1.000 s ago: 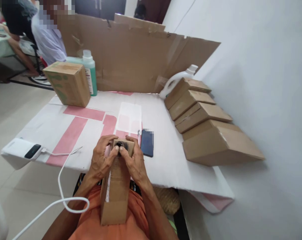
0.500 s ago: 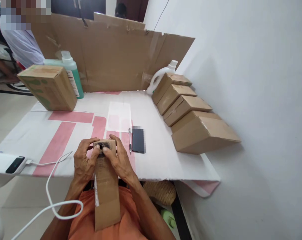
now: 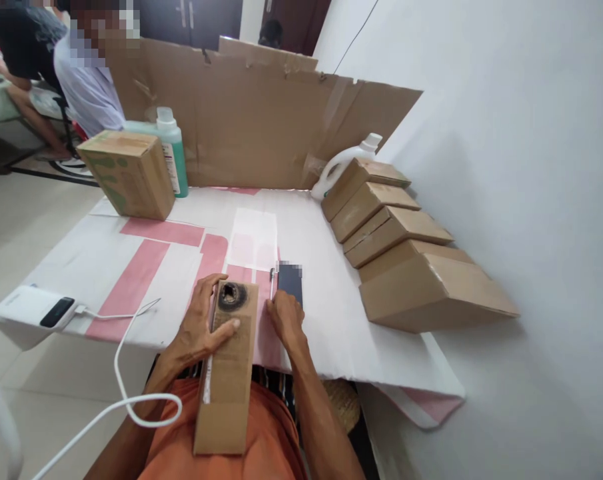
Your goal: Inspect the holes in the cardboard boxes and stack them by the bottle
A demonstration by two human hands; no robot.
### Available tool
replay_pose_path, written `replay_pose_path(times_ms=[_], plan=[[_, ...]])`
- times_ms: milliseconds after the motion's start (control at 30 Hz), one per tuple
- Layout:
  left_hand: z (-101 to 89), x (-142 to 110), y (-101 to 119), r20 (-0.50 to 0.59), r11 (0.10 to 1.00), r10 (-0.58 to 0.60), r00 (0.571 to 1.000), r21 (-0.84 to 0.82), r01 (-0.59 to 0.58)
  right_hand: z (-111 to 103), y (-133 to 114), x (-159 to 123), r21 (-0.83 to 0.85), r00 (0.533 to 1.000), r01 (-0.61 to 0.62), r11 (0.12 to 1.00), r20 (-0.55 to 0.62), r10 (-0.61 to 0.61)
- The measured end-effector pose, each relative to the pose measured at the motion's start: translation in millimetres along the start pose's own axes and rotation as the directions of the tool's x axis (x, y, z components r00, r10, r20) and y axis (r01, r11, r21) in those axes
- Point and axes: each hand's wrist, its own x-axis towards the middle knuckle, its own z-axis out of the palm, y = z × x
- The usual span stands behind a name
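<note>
A long, narrow cardboard box (image 3: pixel 226 393) leans from my lap up against the table edge. Near its top end is a ragged hole (image 3: pixel 228 295) ringed by a dark, blackened patch. My left hand (image 3: pixel 201 330) grips the box from the left side, thumb across its front below the hole. My right hand (image 3: pixel 287 320) is closed at the lower end of a pen (image 3: pixel 272 283), which lies on the table. Beside it a dark phone (image 3: pixel 291 280) is partly covered by that hand; the fingertips are mostly hidden.
On the right, several cardboard boxes (image 3: pixel 406 280) lean in a row near the wall, with a white jug (image 3: pixel 341 167) behind. At left are a box (image 3: pixel 131 180), a green bottle (image 3: pixel 178 160) and a power bank (image 3: pixel 34 308) with a white cable (image 3: pixel 126 367). A cardboard panel (image 3: pixel 251 127) closes the back.
My right hand has left the top of the box and moved right to the pen. My left thumb has slid down from the hole, leaving it uncovered. The view has shifted left.
</note>
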Motion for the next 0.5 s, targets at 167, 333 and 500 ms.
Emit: replay_pose_path(times_ms=[167,333,500], plan=[[2.6,-1.7,0.1,0.070,1.000,-0.019,0.997,-0.022,0.020,-28.4,-3.1,-4.5,0.392,0.998,0.054,0.918,0.015,-0.065],[6.8,-0.1,1.4,0.051,1.000,-0.012,0.999,-0.024,0.013,-53.3,-35.3,-38.0,0.924,0.977,0.079,0.374,0.003,-0.214],[6.8,-1.9,1.4,0.044,0.999,0.006,0.999,-0.036,-0.004,-38.4,-57.4,-69.4,0.909,0.942,0.131,0.396,0.010,-0.335]])
